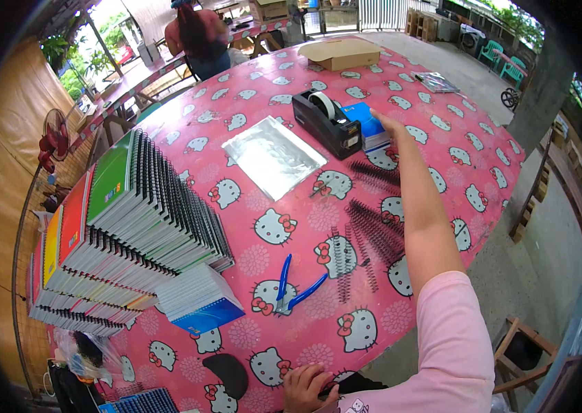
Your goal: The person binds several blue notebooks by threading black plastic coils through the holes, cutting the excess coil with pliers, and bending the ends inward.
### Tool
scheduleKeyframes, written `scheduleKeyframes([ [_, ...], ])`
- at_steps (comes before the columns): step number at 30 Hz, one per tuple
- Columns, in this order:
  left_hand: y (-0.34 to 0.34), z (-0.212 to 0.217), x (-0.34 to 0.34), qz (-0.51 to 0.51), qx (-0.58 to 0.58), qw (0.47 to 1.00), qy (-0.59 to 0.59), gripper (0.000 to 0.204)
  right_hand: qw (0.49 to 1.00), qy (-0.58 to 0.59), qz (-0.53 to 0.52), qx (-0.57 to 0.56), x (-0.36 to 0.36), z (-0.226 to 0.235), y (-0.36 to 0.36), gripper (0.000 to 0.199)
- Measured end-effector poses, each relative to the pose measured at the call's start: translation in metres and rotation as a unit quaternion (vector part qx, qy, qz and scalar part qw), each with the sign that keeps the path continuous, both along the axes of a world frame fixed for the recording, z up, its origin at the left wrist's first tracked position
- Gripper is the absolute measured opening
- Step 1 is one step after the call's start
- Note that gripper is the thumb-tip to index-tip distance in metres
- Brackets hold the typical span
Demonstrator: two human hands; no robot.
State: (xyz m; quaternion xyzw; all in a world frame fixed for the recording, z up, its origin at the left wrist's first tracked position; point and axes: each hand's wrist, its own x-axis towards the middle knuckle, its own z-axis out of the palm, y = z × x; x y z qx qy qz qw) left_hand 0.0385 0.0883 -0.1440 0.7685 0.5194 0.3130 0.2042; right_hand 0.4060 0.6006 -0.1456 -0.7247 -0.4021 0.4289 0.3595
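The right hand (386, 124) is stretched far across the pink table (442, 110) and lies flat, fingers open, on a small stack of blue notebooks (368, 124) just beside the black tape dispenser (329, 122) — it grips nothing that I can see. The left hand (308, 387) rests at the near table edge, fingers loosely curled, holding nothing visible. Black binding coils (373, 227) lie between both hands, blue pliers (292, 286) nearby.

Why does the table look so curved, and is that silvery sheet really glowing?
Head view: the fisheye lens bends the pink table toward a dark rim; soft daylight, barely any shadows; the clear plastic sleeve catches glare; the right hand reaching the blue notebooks stays sharp, as does the left hand.
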Motion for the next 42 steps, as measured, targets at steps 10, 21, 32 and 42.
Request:
scheduleKeyframes([
  [10, 0.001, -0.005, 0.001, -0.021, 0.017, 1.0, -0.007, 0.035, 0.996, 0.011, -0.039, -0.078, 0.015, 0.047, -0.024, 0.092],
  [21, 0.003, 0.001, -0.005, -0.04, 0.011, 0.999, 0.011, 0.034, 0.988, -0.061, -0.049, 0.13, 0.043, 0.042, -0.036, 0.063],
  [32, -0.004, -0.005, -0.011, 0.003, 0.029, 0.994, -0.105, 0.054, 0.648, -0.463, 0.164, 0.583, -0.084, 0.132, -0.269, 0.077],
  [42, 0.025, 0.045, -0.079, 0.078, 0.242, 0.958, -0.129, 0.091, 0.565, -0.323, 0.349, 0.674, -0.21, 0.089, -0.419, 0.034],
])
